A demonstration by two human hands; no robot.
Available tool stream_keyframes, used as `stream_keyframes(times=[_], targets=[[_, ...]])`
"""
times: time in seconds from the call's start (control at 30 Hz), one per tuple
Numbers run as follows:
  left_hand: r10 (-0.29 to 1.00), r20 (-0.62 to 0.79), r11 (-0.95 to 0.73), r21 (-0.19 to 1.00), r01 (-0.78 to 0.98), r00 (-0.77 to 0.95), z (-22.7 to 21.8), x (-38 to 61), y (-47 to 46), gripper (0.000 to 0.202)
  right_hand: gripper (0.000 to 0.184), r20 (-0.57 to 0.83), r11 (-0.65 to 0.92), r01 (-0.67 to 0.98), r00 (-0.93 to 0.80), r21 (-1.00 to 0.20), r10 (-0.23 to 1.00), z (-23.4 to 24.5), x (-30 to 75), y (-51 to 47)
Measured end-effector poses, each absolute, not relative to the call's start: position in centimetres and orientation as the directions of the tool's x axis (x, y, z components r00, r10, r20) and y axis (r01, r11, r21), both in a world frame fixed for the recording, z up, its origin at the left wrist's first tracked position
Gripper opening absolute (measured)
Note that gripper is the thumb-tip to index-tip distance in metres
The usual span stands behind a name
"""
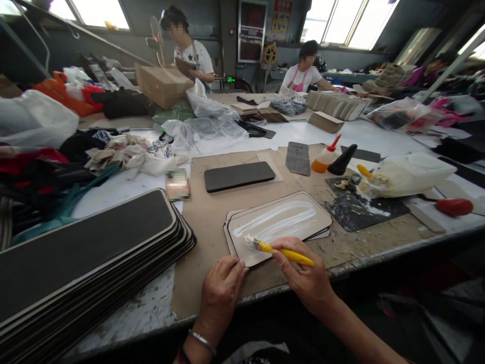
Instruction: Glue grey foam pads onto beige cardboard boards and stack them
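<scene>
My right hand [303, 275] is closed around a yellow-handled brush [282, 252] whose bristles rest on the near left corner of a beige rounded board [280, 225]. White glue streaks run across that board, which lies on top of a couple of similar boards. My left hand [222, 290] presses on the board's near corner with its fingers curled down. A dark rounded panel [239, 175] lies just beyond on the brown paper.
A tall stack of dark panels [87, 258] fills the near left. An orange glue bottle [325, 157], a black cone [342, 161], a white glue container [407, 174] with a second brush, and a glue-smeared dark mat [364, 207] sit right. Fabric piles lie left. Two people work at the far end.
</scene>
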State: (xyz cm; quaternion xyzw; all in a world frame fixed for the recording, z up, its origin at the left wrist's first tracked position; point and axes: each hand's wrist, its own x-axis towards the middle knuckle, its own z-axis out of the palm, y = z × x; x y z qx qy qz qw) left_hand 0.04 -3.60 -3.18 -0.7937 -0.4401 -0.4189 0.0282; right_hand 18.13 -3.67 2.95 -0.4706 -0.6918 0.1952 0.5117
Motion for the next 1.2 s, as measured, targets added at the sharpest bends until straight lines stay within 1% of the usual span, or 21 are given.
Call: stream_keyframes(times=[0.13,0.23,0.3,0.33,0.4,0.5,0.6,0.67,0.77,0.87,0.97,1.07,1.2], targets=[[0.669,0.692,-0.618,0.315,0.721,0.271,-3.3,0.1,-3.6,0.013,0.01,0.442,0.397,0.459,-0.01,-0.795,0.897,2.6,19.6,-2.1],[0.668,0.693,-0.621,0.317,0.717,0.272,-3.5,0.1,-3.7,0.014,0.015,0.408,0.286,0.526,0.13,-0.801,0.904,2.5,21.6,-1.2],[0.663,0.694,-0.623,0.303,0.721,0.282,-3.6,0.1,-3.7,0.014,0.019,0.366,0.226,0.511,0.192,-0.829,0.91,2.7,22.0,-0.8],[0.66,0.692,-0.626,0.291,0.724,0.292,-3.6,0.1,-3.7,0.015,0.02,0.337,0.214,0.481,0.185,-0.85,0.923,2.9,21.8,-0.7],[0.652,0.691,-0.633,0.27,0.726,0.313,-3.6,0.1,-3.7,0.015,0.021,0.287,0.22,0.408,0.109,-0.886,0.952,3.2,20.7,-0.5],[0.623,0.708,-0.646,0.224,0.73,0.334,-3.7,0.1,-3.7,0.015,0.02,0.253,0.239,0.304,0.008,-0.922,0.967,3.4,18.4,0.2],[0.589,0.732,-0.655,0.184,0.733,0.342,-3.9,0.1,-3.6,0.015,0.022,0.235,0.225,0.249,0.012,-0.942,0.972,3.0,17.7,1.6],[0.577,0.737,-0.664,0.173,0.728,0.352,-4.2,0.1,-3.5,0.015,0.023,0.238,0.217,0.273,0.048,-0.937,0.97,2.7,18.6,2.7],[0.569,0.73,-0.677,0.155,0.72,0.378,-4.6,-0.3,-3.4,0.017,0.026,0.263,0.199,0.385,0.121,-0.901,0.957,2.2,21.6,4.1],[0.56,0.71,-0.689,0.114,0.716,0.427,-5.0,-1.0,-3.4,0.019,0.031,0.293,0.148,0.508,0.217,-0.849,0.931,2.1,25.5,4.9],[0.548,0.684,-0.708,0.071,0.703,0.482,-5.6,-1.7,-3.3,0.02,0.033,0.345,0.084,0.636,0.298,-0.767,0.89,2.3,29.2,5.5],[0.536,0.668,-0.728,0.058,0.683,0.516,-6.0,-2.0,-3.1,0.021,0.034,0.411,0.052,0.748,0.303,-0.662,0.86,2.5,32.1,5.9],[0.526,0.677,-0.735,0.057,0.676,0.515,-6.1,-2.0,-3.1,0.022,0.034,0.464,0.046,0.821,0.274,-0.569,0.843,2.9,33.9,5.8]])
